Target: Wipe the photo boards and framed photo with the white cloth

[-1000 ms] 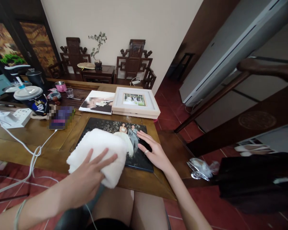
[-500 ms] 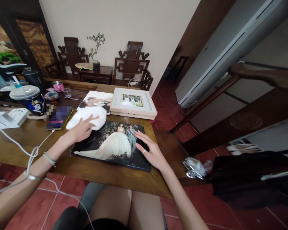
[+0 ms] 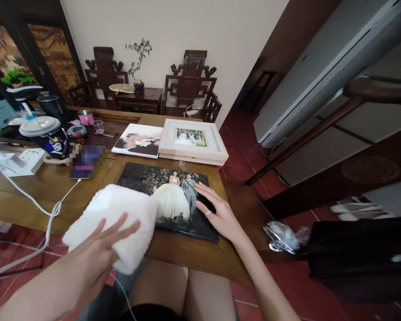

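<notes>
A white fluffy cloth point(image 3: 120, 209) is held by my left hand point(image 3: 100, 249), its fingers spread over the near side and the thumb hidden. The cloth covers the near left part of a dark wedding photo panel point(image 3: 173, 225) and hangs past the table edge. On the panel, a figure in a wide white gown stands beside one in a grey suit. My right hand point(image 3: 217, 209) rests on the panel's right side with its fingers stretched out, a ring on one of them.
Behind the panel lie a white-edged photo print point(image 3: 137, 140) and a pale picture frame point(image 3: 194, 142). To the left are a phone point(image 3: 87, 162) on a white cable, a lidded cup point(image 3: 48, 138), a power strip point(image 3: 28, 160) and a pink mug point(image 3: 86, 117). A wooden chair point(image 3: 354, 169) stands right.
My left hand has drawn the cloth from the panel's far left corner toward me, down to the near edge. The right hand stays on the panel. The view has shifted slightly.
</notes>
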`<state>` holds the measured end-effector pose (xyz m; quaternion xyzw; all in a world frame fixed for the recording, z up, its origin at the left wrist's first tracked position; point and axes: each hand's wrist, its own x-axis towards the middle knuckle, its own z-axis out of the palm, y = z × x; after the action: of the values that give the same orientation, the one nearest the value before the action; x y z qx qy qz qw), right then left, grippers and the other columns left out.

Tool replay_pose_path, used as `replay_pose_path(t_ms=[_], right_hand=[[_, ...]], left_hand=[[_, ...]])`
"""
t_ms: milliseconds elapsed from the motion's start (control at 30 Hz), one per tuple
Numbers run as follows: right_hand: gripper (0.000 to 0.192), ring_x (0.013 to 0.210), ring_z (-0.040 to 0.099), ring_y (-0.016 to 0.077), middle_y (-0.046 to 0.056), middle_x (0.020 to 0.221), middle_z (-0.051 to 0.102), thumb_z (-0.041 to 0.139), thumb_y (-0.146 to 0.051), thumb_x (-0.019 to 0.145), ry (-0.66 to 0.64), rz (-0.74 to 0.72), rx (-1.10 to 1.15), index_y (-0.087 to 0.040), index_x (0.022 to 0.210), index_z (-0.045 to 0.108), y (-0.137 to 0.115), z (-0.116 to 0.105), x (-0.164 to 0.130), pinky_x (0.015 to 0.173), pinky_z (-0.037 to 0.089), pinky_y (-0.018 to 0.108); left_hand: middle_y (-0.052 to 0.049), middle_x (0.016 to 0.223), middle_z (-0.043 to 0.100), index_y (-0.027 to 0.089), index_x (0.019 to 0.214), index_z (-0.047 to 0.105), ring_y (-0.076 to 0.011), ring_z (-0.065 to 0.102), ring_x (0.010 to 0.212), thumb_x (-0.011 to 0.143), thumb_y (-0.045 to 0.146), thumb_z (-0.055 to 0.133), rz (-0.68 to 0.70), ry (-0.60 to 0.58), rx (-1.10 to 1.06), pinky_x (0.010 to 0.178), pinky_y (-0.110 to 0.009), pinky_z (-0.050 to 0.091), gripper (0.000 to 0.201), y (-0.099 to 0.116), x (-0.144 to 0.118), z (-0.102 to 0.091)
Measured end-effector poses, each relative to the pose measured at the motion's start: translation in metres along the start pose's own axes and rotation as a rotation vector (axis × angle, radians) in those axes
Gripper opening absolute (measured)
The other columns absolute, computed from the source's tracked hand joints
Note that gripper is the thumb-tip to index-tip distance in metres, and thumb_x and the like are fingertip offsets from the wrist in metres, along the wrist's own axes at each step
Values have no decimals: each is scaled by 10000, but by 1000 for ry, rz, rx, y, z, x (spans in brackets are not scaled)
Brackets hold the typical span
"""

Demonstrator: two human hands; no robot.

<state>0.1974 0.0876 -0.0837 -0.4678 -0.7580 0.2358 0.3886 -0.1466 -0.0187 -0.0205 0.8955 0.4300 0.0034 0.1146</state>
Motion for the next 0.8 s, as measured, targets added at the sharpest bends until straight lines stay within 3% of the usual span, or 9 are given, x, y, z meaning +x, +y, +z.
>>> replay_pose_path(t_ms=[133,267,333,433,500,600,800], right_hand=[[394,1338,415,249,83,1387,529,530,-376,908,-1,-4,-3,-258,1283,568,0,0,0,1120,317,510],[393,1339,414,244,89,1378,537,535,-367,905,1,-13,1,-249,1277,570,1,0,1,1120,316,510],[392,1340,412,244,94,1377,536,535,-365,904,-1,-8,1,-241,1274,574,1,0,1,1121,316,509],[389,1338,416,249,95,1378,535,535,-369,901,-2,-2,2,-243,1266,581,2,0,1,1118,318,513],[388,1336,418,252,93,1376,538,536,-376,899,1,-4,1,-247,1262,586,2,0,2,1117,319,516],[393,1336,418,255,97,1374,539,534,-385,899,2,-5,-5,-238,1259,590,2,1,2,1118,316,516],[405,1334,420,263,99,1379,535,525,-392,902,3,-7,-14,-235,1271,581,2,2,2,1116,316,521]], left_hand=[[55,1555,221,208,810,704,-270,149,1448,731,-25,434,-27,-83,47,1138,-517,268,366,1,35,-16],[-8,1558,233,166,962,687,-285,156,1446,799,-12,378,-51,-141,135,1116,-537,289,392,-20,93,-42],[-34,1549,263,148,1032,662,-286,170,1441,820,-4,353,-54,-97,159,1112,-534,284,404,-34,116,-48],[-68,1542,280,101,1081,631,-299,204,1424,871,19,284,-71,78,180,1106,-547,257,414,-49,135,-48],[-89,1542,270,71,1099,619,-319,202,1417,887,23,250,-81,164,199,1102,-571,230,428,-52,140,-45],[-106,1532,295,79,1055,657,-363,219,1407,847,19,334,-101,136,255,1094,-585,253,389,-42,137,-38],[-90,1554,246,143,880,738,-417,190,1408,738,70,536,42,-45,261,1093,-610,272,257,29,82,-18]])
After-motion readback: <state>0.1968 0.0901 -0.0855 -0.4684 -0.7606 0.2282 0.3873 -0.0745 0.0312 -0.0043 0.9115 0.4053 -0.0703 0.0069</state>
